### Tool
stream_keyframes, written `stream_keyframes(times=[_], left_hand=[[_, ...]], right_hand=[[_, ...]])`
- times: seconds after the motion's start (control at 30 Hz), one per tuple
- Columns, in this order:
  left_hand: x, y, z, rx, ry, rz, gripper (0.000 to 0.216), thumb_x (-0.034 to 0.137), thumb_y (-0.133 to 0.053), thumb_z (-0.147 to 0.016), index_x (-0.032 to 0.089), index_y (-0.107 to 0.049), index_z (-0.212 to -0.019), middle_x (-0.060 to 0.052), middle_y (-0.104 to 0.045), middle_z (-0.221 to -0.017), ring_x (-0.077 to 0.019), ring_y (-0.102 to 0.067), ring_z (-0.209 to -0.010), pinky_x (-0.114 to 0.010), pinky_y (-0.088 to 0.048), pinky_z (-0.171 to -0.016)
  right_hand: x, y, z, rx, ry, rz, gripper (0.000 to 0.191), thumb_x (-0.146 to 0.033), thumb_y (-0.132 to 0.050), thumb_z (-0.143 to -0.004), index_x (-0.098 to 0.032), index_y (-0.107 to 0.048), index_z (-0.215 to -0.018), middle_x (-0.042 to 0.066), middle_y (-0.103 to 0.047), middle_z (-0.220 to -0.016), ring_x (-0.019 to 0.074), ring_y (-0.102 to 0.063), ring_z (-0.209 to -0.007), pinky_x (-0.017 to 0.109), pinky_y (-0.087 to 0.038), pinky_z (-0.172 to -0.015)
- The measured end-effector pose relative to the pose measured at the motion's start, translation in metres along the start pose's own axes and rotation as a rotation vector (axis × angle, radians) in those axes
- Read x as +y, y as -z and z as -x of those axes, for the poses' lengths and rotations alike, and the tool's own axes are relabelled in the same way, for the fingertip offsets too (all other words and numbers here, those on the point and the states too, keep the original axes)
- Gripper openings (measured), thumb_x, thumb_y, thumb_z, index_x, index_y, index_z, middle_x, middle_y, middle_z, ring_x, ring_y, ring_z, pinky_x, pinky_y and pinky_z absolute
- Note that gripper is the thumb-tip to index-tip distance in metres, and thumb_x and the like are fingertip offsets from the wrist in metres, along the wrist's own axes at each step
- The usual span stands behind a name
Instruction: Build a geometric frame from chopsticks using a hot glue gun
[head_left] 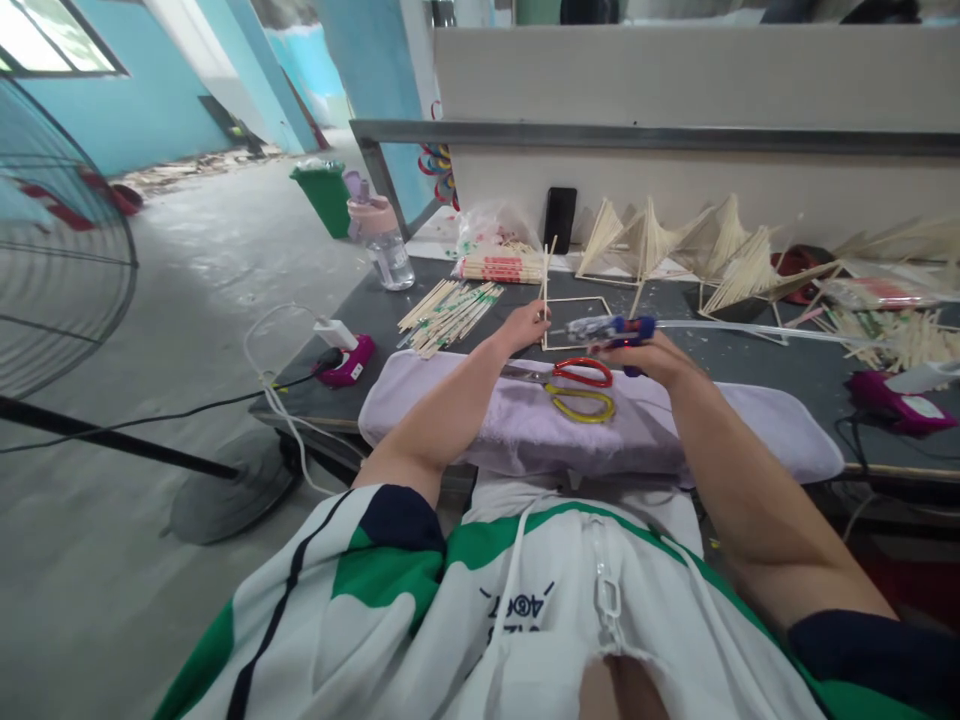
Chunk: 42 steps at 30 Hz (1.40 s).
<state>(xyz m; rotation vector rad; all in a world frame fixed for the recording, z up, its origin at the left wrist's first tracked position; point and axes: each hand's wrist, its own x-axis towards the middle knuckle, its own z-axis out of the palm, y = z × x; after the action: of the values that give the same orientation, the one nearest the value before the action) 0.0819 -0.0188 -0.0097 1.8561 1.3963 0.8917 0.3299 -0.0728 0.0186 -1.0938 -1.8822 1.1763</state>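
Note:
My left hand [527, 326] pinches a thin wooden stick frame [576, 299] at its left side, where sticks stand upright from the corner. In my right hand [651, 355] is a blue hot glue gun [626, 330], its nozzle pointing left toward that corner. A clear glue stick [720, 326] trails out of the gun's back to the right. Just below the hands, scissors [581, 388] with one red and one yellow handle lie on a pale lilac towel [427, 400]. Left of the frame, loose sticks [450, 315] are heaped on the dark table.
Several stick models [649, 240] line the table's back. A black phone [560, 218] leans behind. A water bottle [381, 240] and a purple power socket [345, 362] stand left, another purple socket [896, 402] right. A fan [60, 220] and a green bin [322, 195] are on the floor.

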Motion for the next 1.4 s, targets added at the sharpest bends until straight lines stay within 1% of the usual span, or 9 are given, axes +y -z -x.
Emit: stream_keyframes(times=[0.1, 0.17, 0.23, 0.37, 0.43, 0.5, 0.8, 1.0, 1.4], left_hand=[[-0.005, -0.002, -0.003, -0.01, 0.009, 0.02, 0.019, 0.014, -0.056, -0.085, 0.017, -0.06, -0.103, 0.003, -0.056, -0.064, -0.0137, -0.059, -0.059, -0.025, -0.051, -0.063], [-0.009, -0.003, -0.006, -0.017, 0.004, 0.019, 0.021, 0.015, -0.056, -0.085, 0.017, -0.06, -0.105, 0.002, -0.057, -0.064, -0.0144, -0.06, -0.06, -0.027, -0.052, -0.066], [-0.012, -0.004, -0.008, -0.018, -0.002, 0.033, 0.021, 0.016, -0.056, -0.085, 0.017, -0.06, -0.106, 0.002, -0.058, -0.064, -0.0149, -0.061, -0.06, -0.027, -0.053, -0.066], [-0.012, -0.004, -0.008, -0.011, -0.007, 0.063, 0.019, 0.013, -0.055, -0.084, 0.017, -0.059, -0.102, 0.003, -0.056, -0.062, -0.0135, -0.059, -0.057, -0.024, -0.05, -0.059], [-0.01, -0.003, -0.006, -0.008, -0.009, 0.052, 0.018, 0.013, -0.056, -0.084, 0.017, -0.059, -0.101, 0.004, -0.056, -0.061, -0.0128, -0.059, -0.057, -0.023, -0.049, -0.059], [-0.009, -0.002, -0.005, -0.01, -0.012, 0.043, 0.018, 0.013, -0.056, -0.084, 0.017, -0.059, -0.102, 0.004, -0.056, -0.061, -0.0129, -0.059, -0.057, -0.023, -0.05, -0.059], [-0.012, -0.001, -0.007, -0.014, -0.025, 0.039, 0.018, 0.016, -0.057, -0.084, 0.018, -0.059, -0.102, 0.004, -0.055, -0.059, -0.0137, -0.059, -0.057, -0.023, -0.05, -0.059], [-0.009, -0.001, -0.004, -0.005, -0.01, 0.027, 0.02, 0.016, -0.057, -0.085, 0.018, -0.06, -0.105, 0.003, -0.056, -0.061, -0.0138, -0.06, -0.06, -0.024, -0.052, -0.061], [-0.009, -0.002, -0.004, -0.007, -0.038, -0.001, 0.025, 0.016, -0.058, -0.083, 0.017, -0.061, -0.108, 0.004, -0.058, -0.06, -0.0132, -0.059, -0.058, -0.024, -0.051, -0.065]], right_hand=[[-0.017, 0.021, 0.02, 0.155, 0.194, -0.21, 0.021, -0.042, -0.067, -0.065, -0.023, -0.057, -0.067, 0.008, -0.069, -0.085, 0.0221, -0.063, -0.077, 0.037, -0.051, -0.074], [-0.021, 0.032, 0.027, 0.292, 0.248, -0.237, 0.025, -0.046, -0.061, -0.068, -0.024, -0.051, -0.064, 0.01, -0.066, -0.085, 0.0194, -0.059, -0.07, 0.036, -0.049, -0.069], [-0.018, 0.036, 0.026, 0.341, 0.248, -0.216, 0.023, -0.045, -0.062, -0.069, -0.024, -0.053, -0.065, 0.01, -0.066, -0.086, 0.0182, -0.057, -0.069, 0.035, -0.049, -0.069], [0.009, 0.021, 0.005, 0.298, 0.017, 0.128, 0.025, -0.044, -0.068, -0.07, -0.022, -0.067, -0.08, 0.007, -0.07, -0.085, 0.0221, -0.064, -0.078, 0.034, -0.05, -0.072], [0.023, 0.009, -0.009, 0.283, -0.116, 0.438, 0.023, -0.043, -0.067, -0.07, -0.021, -0.068, -0.077, 0.006, -0.07, -0.079, 0.0242, -0.065, -0.077, 0.035, -0.051, -0.071], [0.034, -0.001, -0.021, 0.283, -0.17, 0.55, 0.018, -0.038, -0.067, -0.069, -0.021, -0.068, -0.073, 0.007, -0.069, -0.074, 0.0264, -0.065, -0.076, 0.037, -0.05, -0.072], [0.054, -0.011, -0.019, 0.371, -0.145, 0.649, 0.021, -0.039, -0.057, -0.079, -0.024, -0.071, -0.088, 0.006, -0.071, -0.084, 0.0272, -0.066, -0.083, 0.034, -0.046, -0.07], [0.056, -0.015, -0.014, 0.331, 0.042, 0.74, 0.02, -0.04, -0.053, -0.079, -0.023, -0.062, -0.075, 0.004, -0.067, -0.077, 0.0208, -0.062, -0.075, 0.028, -0.042, -0.065], [0.064, -0.014, -0.015, 0.414, -0.042, 0.654, 0.018, -0.039, -0.06, -0.079, -0.025, -0.07, -0.085, 0.002, -0.071, -0.077, 0.0216, -0.064, -0.072, 0.028, -0.04, -0.062]])
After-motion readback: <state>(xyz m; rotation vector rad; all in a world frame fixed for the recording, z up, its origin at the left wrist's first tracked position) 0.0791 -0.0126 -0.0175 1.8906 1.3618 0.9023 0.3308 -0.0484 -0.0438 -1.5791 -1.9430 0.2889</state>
